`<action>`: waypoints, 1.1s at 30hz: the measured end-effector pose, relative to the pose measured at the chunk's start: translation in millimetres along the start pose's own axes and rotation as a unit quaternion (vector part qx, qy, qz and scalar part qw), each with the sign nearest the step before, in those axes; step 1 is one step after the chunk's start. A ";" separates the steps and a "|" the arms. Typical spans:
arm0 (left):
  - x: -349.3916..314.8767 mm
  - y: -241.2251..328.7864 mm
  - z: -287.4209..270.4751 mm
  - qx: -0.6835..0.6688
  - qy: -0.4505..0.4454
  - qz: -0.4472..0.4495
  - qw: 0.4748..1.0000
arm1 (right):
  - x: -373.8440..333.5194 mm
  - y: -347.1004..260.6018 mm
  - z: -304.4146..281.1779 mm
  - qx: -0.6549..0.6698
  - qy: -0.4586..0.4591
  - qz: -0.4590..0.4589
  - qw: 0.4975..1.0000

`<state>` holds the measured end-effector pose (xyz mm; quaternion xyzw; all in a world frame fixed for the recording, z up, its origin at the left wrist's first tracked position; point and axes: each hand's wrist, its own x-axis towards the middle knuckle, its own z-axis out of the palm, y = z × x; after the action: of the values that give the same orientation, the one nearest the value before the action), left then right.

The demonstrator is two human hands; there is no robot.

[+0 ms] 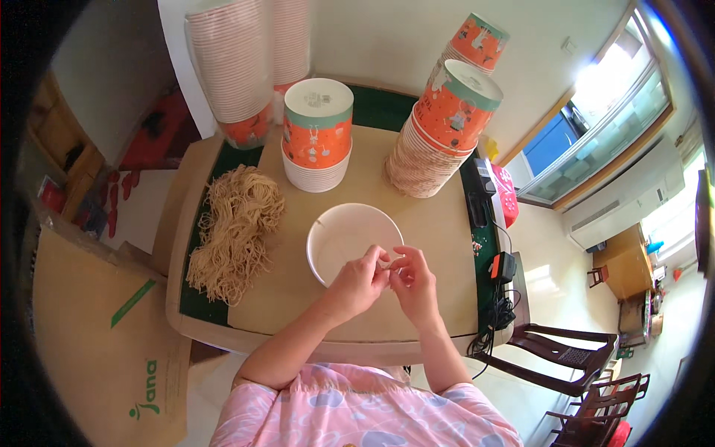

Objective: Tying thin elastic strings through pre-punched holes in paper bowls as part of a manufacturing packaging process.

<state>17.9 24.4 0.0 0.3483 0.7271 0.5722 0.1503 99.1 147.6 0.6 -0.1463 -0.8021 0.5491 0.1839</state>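
A white round paper bucket (339, 242) stands upright on the table in front of me, its open mouth facing up. Over its right near rim, my left hand (360, 281) and my right hand (413, 281) meet, fingertips pinched close together. Whatever lies between the fingers is too small to make out; a thin pale line runs at the bucket's left rim. Left of the bucket lies a loose heap of beige string (237, 227). Behind it, a short stack of orange and green printed paper buckets (318, 138) stands upside down.
A taller leaning stack of buckets (439, 134) stands at the back right, and tall stacks (231, 67) at the back left. Along the table's right edge lie a power strip (480, 195) and black cables (491, 328). A cardboard box (104, 335) is at left, a dark wooden chair (562, 354) at right.
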 end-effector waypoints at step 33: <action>9.7 -1.9 -5.9 -0.001 -0.029 -0.040 0.999 | 22.2 -28.7 -49.5 -0.267 -0.104 -0.221 0.932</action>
<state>6.7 26.5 1.8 0.3352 0.7354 0.5557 0.1949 101.0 188.1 46.7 0.0484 -0.9458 0.2722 0.1702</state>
